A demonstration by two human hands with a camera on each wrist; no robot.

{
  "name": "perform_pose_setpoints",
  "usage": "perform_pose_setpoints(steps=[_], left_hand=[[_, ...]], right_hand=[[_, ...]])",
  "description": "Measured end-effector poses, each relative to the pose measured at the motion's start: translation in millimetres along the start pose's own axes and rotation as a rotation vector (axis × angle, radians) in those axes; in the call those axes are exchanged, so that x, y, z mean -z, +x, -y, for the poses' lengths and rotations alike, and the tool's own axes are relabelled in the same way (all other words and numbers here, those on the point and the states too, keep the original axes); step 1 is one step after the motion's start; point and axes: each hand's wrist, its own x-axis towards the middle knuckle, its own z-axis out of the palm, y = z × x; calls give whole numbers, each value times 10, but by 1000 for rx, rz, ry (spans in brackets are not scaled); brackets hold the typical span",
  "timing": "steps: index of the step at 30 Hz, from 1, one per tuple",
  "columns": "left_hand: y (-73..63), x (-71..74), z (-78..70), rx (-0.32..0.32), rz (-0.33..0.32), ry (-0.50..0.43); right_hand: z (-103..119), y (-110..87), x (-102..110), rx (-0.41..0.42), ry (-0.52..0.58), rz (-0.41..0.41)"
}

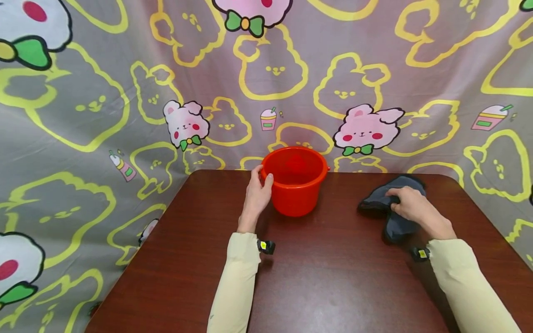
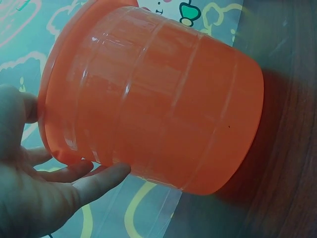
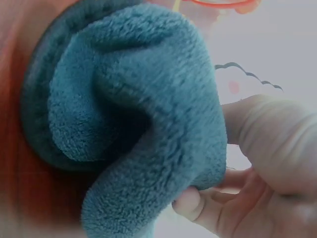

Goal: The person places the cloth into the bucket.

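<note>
Patterned fabric backdrop [image 1: 275,111], creased, beyond table [image 1: 316,277]: dark, glossy wood grain, rounded far corners. Broad stretch of tabletop parts bucket from cloth, more on the near side. Bucket [image 1: 295,201]: red smooth plastic, tapered, upright near far edge, just right of left hand. Cloth [image 1: 401,226]: blue-grey, fuzzy, folded, toward right edge, under right hand. Right hand [image 1: 416,210] pinches cloth. Left hand [image 1: 256,199]: fingers fairly straight, touching bucket's rim and side.
</note>
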Motion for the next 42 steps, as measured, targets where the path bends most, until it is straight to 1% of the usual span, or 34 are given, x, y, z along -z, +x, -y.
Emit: perform_pose_setpoints(steps=[3, 6, 13, 15, 18, 23, 27, 34, 37, 42], left_hand=[[1, -4, 6, -4, -10, 3], [3, -8, 19, -7, -11, 1], [7, -12, 34, -21, -10, 11], [6, -9, 33, -22, -6, 10], [1, -3, 31, -19, 3, 5], [-8, 4, 27, -15, 14, 4], [-15, 2, 25, -16, 15, -1], [-11, -9, 21, -26, -6, 17], [-12, -11, 21, -25, -5, 13], [0, -5, 26, -17, 0, 8]], right_hand=[[30, -16, 49, 17, 0, -58], [64, -47, 85, 1, 18, -118], [177, -116, 141, -15, 73, -305], [212, -122, 153, 1, 85, -368], [268, -125, 165, 49, 104, -461], [376, -127, 179, 129, 144, -569], [466, -145, 215, 169, 161, -637], [616, -142, 315, 230, 165, -720], [690, -114, 371, 266, 156, -746], [876, -66, 497, 324, 142, -785]])
